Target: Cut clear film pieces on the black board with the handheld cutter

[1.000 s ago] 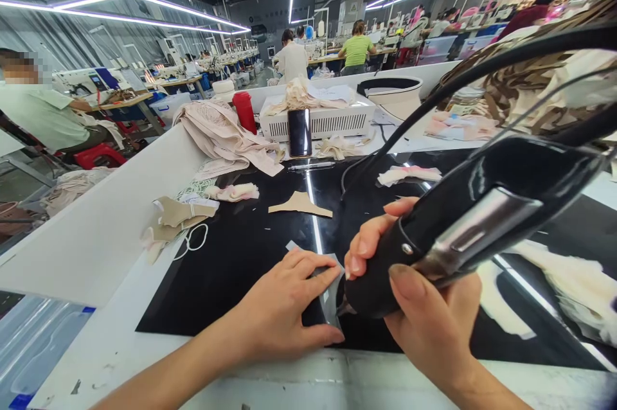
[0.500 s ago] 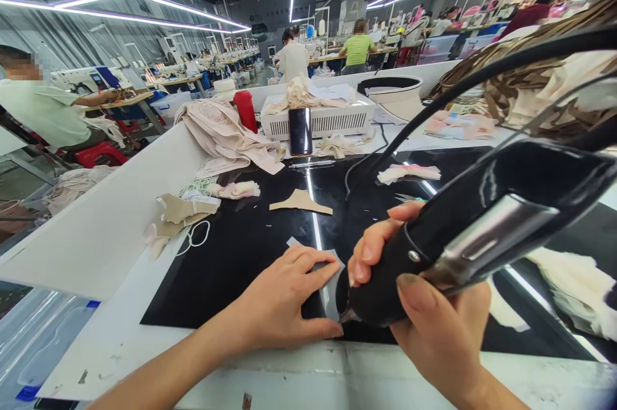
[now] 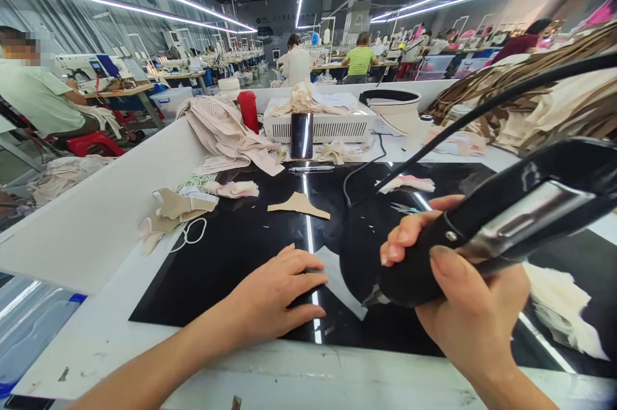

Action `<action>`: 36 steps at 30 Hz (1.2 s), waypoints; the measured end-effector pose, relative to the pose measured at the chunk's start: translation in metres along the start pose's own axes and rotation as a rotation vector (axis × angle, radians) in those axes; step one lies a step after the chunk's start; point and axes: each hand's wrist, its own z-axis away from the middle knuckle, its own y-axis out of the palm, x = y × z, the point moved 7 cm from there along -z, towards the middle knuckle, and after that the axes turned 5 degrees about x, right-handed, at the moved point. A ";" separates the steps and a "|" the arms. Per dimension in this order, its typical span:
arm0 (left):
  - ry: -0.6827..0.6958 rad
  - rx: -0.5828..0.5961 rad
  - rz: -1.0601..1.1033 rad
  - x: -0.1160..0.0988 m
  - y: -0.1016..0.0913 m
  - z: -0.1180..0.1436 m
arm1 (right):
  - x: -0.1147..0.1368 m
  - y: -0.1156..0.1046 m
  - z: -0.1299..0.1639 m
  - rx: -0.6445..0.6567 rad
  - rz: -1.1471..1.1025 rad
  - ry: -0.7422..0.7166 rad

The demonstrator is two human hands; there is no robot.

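My left hand (image 3: 277,294) lies low over the black mat (image 3: 231,230), fingers spread. Its fingertips meet the left edge of a small translucent whitish piece (image 3: 340,281) of thin material. In my right hand (image 3: 477,301) is a black corded hand tool (image 3: 506,223) with a silver lever along its body. The tool's small metal tip points down and left, close to the lower right end of the whitish piece; whether they touch I cannot tell. A tan curved cut-out (image 3: 299,204) lies flat beyond my left hand.
Small scissors (image 3: 405,209) and a pinkish fabric strip (image 3: 407,184) lie beyond my right hand. Cream fabric (image 3: 562,307) is at right, beige pieces (image 3: 180,207) at left. A phone (image 3: 301,135) leans on a white vented box (image 3: 337,128). The tool's black cord (image 3: 463,108) arches overhead.
My right hand and the tool have moved to the right. My left hand has shifted slightly left with its fingers more apart, and more of the whitish piece shows between the hands.
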 end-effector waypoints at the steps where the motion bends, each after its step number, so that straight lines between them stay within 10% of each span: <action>1: 0.011 -0.003 0.000 -0.001 0.000 0.000 | 0.001 -0.003 -0.002 -0.015 0.014 -0.007; 14: 0.123 -0.109 0.028 -0.010 -0.006 0.002 | 0.004 -0.010 -0.018 -0.106 0.060 -0.067; 36: 0.101 0.102 -0.001 -0.011 0.003 -0.001 | -0.012 0.031 -0.004 0.081 -0.082 0.023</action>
